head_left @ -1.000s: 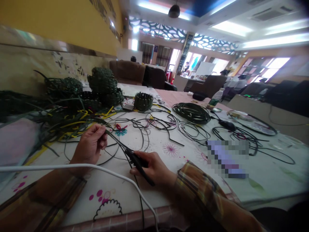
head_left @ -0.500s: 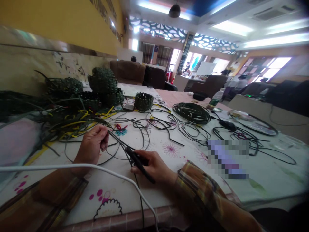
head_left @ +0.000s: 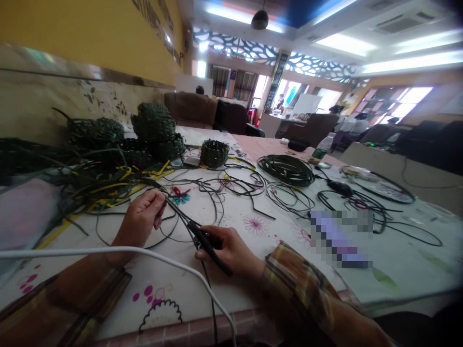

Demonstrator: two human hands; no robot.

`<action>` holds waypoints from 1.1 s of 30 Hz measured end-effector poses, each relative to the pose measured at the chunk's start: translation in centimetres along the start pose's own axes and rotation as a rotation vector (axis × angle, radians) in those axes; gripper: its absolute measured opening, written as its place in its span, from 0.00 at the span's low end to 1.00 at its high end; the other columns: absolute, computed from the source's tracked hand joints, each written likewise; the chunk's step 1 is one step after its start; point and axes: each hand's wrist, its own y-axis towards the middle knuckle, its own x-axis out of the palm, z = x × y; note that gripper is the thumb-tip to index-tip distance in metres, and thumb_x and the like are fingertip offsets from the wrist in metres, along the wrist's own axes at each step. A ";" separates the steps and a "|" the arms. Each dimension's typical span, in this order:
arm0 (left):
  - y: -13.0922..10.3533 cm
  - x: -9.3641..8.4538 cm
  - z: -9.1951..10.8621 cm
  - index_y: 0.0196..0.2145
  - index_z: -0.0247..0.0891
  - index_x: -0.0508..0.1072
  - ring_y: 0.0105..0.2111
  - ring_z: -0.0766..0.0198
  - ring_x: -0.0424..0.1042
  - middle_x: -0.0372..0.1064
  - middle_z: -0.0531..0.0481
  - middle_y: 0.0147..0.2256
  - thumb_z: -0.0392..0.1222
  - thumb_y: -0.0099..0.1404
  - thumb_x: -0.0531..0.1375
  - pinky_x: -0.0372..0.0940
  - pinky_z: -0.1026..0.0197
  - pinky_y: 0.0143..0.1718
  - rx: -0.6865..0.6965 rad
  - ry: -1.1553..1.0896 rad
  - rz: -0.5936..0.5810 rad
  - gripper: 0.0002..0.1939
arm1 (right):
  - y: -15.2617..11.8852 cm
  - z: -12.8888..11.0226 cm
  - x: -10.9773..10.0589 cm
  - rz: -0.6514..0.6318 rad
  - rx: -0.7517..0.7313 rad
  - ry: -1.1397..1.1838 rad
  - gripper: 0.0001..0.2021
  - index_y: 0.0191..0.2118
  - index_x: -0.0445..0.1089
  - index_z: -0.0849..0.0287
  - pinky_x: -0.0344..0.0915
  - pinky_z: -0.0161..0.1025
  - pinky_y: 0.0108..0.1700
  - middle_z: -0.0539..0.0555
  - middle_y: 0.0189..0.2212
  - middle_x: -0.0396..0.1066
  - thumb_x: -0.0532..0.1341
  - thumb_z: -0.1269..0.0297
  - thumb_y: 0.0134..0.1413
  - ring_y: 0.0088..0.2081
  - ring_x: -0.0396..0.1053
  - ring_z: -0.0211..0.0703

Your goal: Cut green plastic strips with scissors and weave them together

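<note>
In the head view, my left hand (head_left: 141,217) is closed around the end of a dark green plastic strip (head_left: 176,208), left of the middle of the table. The strip slants down from my left fist to the right. My right hand (head_left: 231,248) grips a slim black-handled tool (head_left: 210,250); its exact kind I cannot make out. The tool's upper tip touches or overlaps the strip, and I cannot tell which. Below the tool, a dark strip runs down past the table's front edge. A white cable (head_left: 159,255) crosses in front of my left wrist.
Dark green woven baskets (head_left: 152,124) and a small basket (head_left: 214,153) stand at the back left. Coiled strips (head_left: 285,170) lie to the right, near a bottle (head_left: 323,146) and a black mouse-like object (head_left: 340,187). A pixelated purple item (head_left: 336,238) lies right of my hand.
My left fist has shifted very slightly right and down. My right hand and the tool stay in nearly the same place.
</note>
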 end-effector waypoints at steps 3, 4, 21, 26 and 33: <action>-0.1 0.1 -0.1 0.25 0.38 0.62 0.15 0.73 0.55 0.56 0.58 0.19 0.49 0.67 0.57 0.54 0.68 0.15 0.008 0.009 -0.019 0.16 | 0.1 0.1 0.0 -0.009 -0.011 0.026 0.15 0.36 0.70 0.60 0.51 0.33 0.29 0.44 0.24 0.56 0.70 0.55 0.50 0.27 0.51 0.33; -0.1 0.2 -0.1 0.26 0.38 0.62 0.15 0.73 0.55 0.56 0.58 0.19 0.48 0.67 0.57 0.54 0.68 0.15 0.009 0.008 -0.016 0.16 | 0.0 0.1 0.0 -0.009 -0.020 0.029 0.14 0.34 0.69 0.61 0.50 0.33 0.29 0.44 0.24 0.56 0.70 0.56 0.50 0.27 0.51 0.33; -0.3 0.3 0.0 0.24 0.38 0.62 0.15 0.71 0.56 0.55 0.58 0.18 0.52 0.67 0.56 0.54 0.67 0.14 -0.001 0.140 -0.049 0.19 | 0.2 0.2 0.0 -0.005 0.001 0.046 0.14 0.36 0.72 0.61 0.52 0.33 0.30 0.44 0.25 0.58 0.70 0.57 0.50 0.28 0.53 0.33; -0.9 1.4 0.2 0.26 0.38 0.65 0.15 0.71 0.57 0.57 0.57 0.19 0.53 0.63 0.60 0.57 0.67 0.15 -0.050 0.023 -0.026 0.16 | 0.3 0.1 -0.1 0.015 -0.025 0.042 0.15 0.33 0.71 0.61 0.50 0.33 0.28 0.44 0.23 0.55 0.70 0.55 0.50 0.27 0.51 0.33; -1.3 2.0 0.1 0.26 0.38 0.67 0.14 0.71 0.57 0.58 0.57 0.19 0.49 0.58 0.64 0.56 0.67 0.15 -0.097 -0.093 -0.047 0.13 | 0.2 -0.3 -0.1 0.014 -0.027 0.038 0.15 0.28 0.65 0.60 0.48 0.34 0.28 0.44 0.23 0.53 0.68 0.56 0.51 0.27 0.49 0.33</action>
